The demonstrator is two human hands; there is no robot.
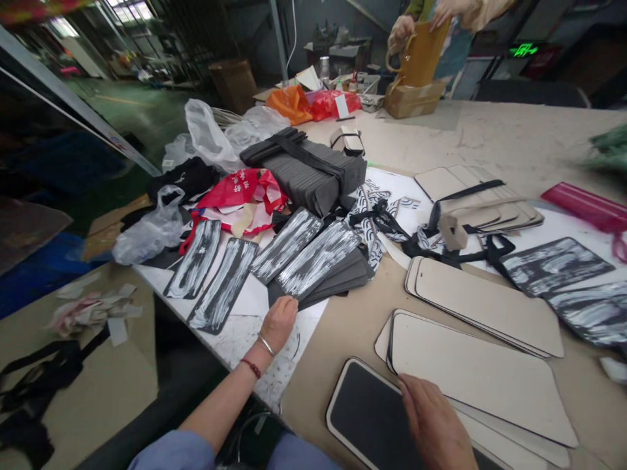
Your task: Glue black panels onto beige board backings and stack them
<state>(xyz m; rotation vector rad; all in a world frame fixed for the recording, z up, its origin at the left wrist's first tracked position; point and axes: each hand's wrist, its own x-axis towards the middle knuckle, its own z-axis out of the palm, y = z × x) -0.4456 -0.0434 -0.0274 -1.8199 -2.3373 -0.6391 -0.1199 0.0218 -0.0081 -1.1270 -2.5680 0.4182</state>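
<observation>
While pinching the near corner of a white-streaked pad (pixel 321 258) with the left hand (pixel 279 324), near the left edge of the table (pixel 509 130), touches a cream board (pixel 480 372) with the narrowed right hand (pixel 435 424), over a black-centred board (pixel 369 414) at the near edge; cannot tell whether gripping.

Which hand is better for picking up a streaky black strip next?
Probably the left hand: it is right at the near end of one streaky strip. The right hand is farther away, by the edge of a beige panel.
</observation>
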